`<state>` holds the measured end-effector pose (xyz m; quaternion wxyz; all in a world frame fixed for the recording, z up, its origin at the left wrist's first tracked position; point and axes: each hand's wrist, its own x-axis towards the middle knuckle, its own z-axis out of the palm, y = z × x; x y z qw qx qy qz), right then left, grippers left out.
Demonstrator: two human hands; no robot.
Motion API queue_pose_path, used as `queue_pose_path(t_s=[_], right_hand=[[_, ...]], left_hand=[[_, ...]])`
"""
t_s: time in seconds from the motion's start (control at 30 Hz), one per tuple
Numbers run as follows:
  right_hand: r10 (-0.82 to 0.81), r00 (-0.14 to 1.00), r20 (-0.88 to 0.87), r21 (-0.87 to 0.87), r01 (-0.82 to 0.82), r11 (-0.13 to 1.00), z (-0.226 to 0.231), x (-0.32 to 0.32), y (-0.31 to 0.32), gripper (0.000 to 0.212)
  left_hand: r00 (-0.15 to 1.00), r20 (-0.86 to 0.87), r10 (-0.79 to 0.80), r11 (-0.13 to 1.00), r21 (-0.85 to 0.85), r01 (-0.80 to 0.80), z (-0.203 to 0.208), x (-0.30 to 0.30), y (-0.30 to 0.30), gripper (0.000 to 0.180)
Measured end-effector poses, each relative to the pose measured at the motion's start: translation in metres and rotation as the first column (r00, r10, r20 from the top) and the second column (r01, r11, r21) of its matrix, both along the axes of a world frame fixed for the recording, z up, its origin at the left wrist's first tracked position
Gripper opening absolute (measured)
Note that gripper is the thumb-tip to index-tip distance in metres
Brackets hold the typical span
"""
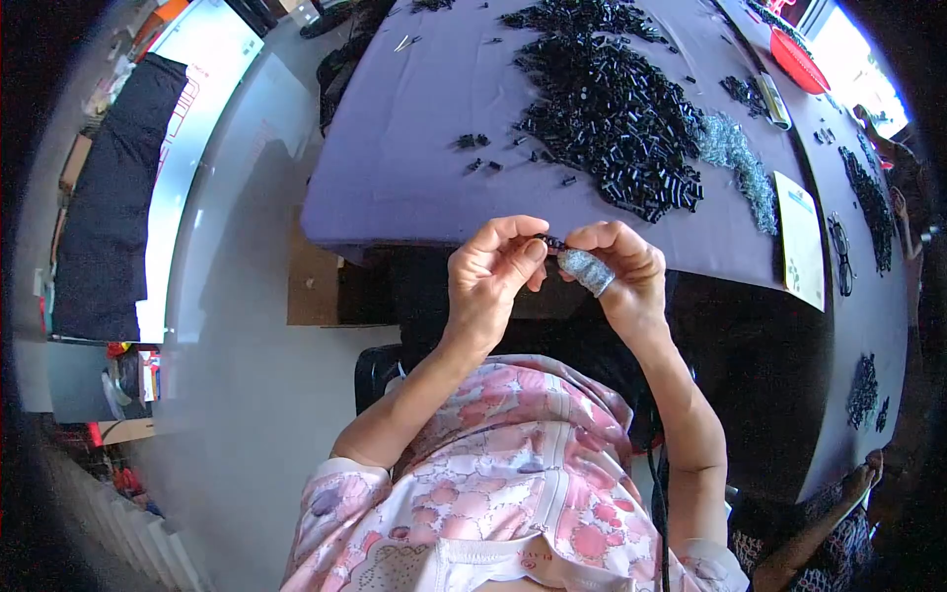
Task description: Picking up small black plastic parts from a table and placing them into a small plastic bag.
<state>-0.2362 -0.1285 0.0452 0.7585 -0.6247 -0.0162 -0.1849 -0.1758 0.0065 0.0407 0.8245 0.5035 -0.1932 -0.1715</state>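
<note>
Small part (553,243) between hands (480,278), heap of parts (617,109) on table (395,168) beyond, card (800,242) right of heap, glasses (841,257) right of card

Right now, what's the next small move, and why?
I'd probably shift the left hand and right hand slightly forward over the purple table: they appear to pinch a small dark piece near the table's edge, where a slip could lose it.

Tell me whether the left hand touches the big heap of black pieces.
Apart. The head view shows purple cloth between the left hand and the heap of black pieces.
</note>
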Motion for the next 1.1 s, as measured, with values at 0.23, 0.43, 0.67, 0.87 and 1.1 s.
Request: queue_pose_path(t_s=[0.23, 0.43, 0.67, 0.87, 1.1], right_hand=[[-0.004, 1.0, -0.019, 0.014, 0.004, 1.0, -0.0043, -0.0003, 0.0034, 0.022], [-0.041, 0.999, 0.032, -0.091, 0.044, 0.995, -0.0037, -0.0019, 0.0038, 0.021], [-0.024, 0.999, 0.047, -0.128, 0.03, 0.991, -0.0061, 0.0003, 0.003, 0.033], [-0.003, 1.0, 0.026, -0.07, 0.005, 0.998, -0.0096, 0.0003, 0.0061, 0.025], [-0.043, 0.998, 0.041, -0.168, 0.049, 0.985, -0.0099, 0.0003, 0.0101, 0.029]], left_hand=[[0.995, -0.094, 0.012, 1.0, -0.017, -0.014, -0.0005, 0.0003, 0.0, 0.016], [0.998, -0.065, 0.012, 0.999, -0.037, -0.015, -0.0025, -0.0012, -0.0007, 0.016], [0.979, -0.195, -0.062, 0.991, -0.131, 0.036, 0.0005, 0.0, 0.0008, 0.016], [0.97, -0.237, -0.049, 0.994, -0.107, 0.024, 0.0022, -0.0001, 0.0004, 0.014], [0.954, -0.298, -0.034, 0.997, -0.07, 0.014, -0.0006, 0.0021, 0.001, 0.014]])
